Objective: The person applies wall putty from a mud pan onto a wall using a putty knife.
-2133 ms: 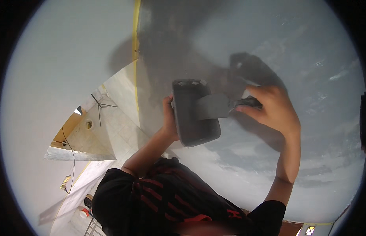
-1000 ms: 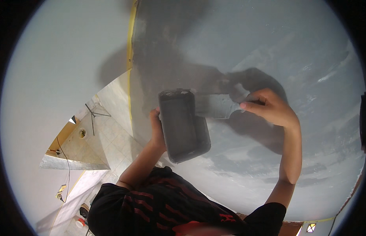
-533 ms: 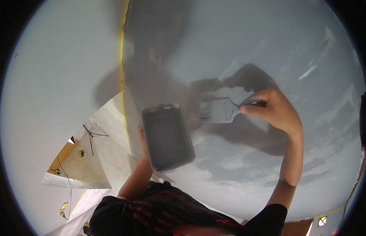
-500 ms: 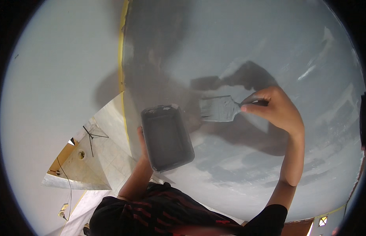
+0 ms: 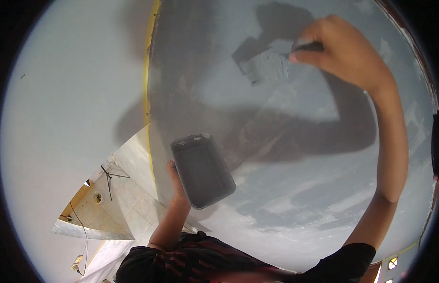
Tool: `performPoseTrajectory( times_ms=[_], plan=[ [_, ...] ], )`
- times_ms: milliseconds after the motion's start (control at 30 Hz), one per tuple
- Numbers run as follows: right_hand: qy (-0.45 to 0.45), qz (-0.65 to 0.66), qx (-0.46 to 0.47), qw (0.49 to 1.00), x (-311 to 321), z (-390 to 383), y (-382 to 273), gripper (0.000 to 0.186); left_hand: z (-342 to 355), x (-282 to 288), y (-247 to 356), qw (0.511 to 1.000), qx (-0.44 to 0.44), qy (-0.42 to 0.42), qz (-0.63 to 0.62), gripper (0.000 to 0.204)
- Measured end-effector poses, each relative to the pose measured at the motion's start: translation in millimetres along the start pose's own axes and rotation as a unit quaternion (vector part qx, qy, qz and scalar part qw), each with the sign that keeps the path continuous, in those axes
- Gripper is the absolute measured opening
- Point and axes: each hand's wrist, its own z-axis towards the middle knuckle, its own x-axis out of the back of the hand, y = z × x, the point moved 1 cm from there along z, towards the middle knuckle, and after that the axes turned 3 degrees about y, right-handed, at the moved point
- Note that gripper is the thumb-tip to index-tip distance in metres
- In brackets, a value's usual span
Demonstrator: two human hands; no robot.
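Observation:
My right hand (image 5: 335,52) is raised high and pinches the dark handle of a wide paintbrush (image 5: 266,67). Grey paint coats the brush, which is at the grey-painted wall (image 5: 285,184), its bristles pointing left; I cannot tell whether they touch. Lower down, my left hand (image 5: 176,178) grips a dark grey rectangular paint tray (image 5: 204,172) by its left side. Most of the left fingers are hidden behind the tray. Its inside is grey, with dried paint along the rim.
Yellow masking tape (image 5: 146,70) runs down the wall's left edge, beside a pale wall (image 5: 73,75). At lower left, a thin black stand (image 5: 110,177) stands on the tiled floor (image 5: 139,203), and a cable (image 5: 85,236) hangs nearby. Shadows of my arm fall across the painted wall.
My right hand has moved up with the paintbrush, and the brush has tilted. The tray in my left hand sits slightly lower in the picture.

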Motion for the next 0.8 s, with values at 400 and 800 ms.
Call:
performPoseTrajectory(
  times_ms=[400,800],
  plan=[
    [-0.119,-0.095,0.096,0.984,18.1,86.7,-49.6,0.028,-1.4,-19.3,-5.6,0.999,0.009,0.016,-0.027,0.078],
    [-0.100,-0.165,0.163,0.967,-6.9,95.7,-49.6,0.022,17.9,-29.8,1.3,0.992,-0.070,-0.107,0.015,0.059]
  ],
)
